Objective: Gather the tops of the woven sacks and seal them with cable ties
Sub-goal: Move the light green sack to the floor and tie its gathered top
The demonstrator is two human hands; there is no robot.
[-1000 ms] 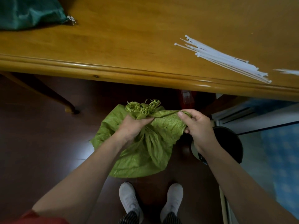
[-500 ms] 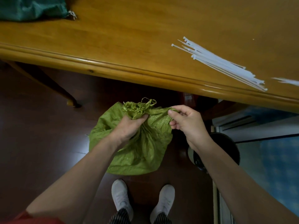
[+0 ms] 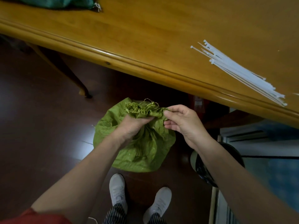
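Table (image 3: pixel 145 38): wooden, across the top of your view | green woven sack (image 3: pixel 145 151): on the dark floor (image 3: pixel 40 126) below the table edge, ahead of your shoes (image 3: pixel 117 189), top bunched | cable ties (image 3: pixel 239 70): white bundle on the table, to your right | left hand (image 3: pixel 131 126): grips the bunched neck | right hand (image 3: pixel 182 122): pinches a fold at the frayed top.

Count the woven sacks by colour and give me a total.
Light green sack: 1
Dark green sack, on the table: 1
Total: 2
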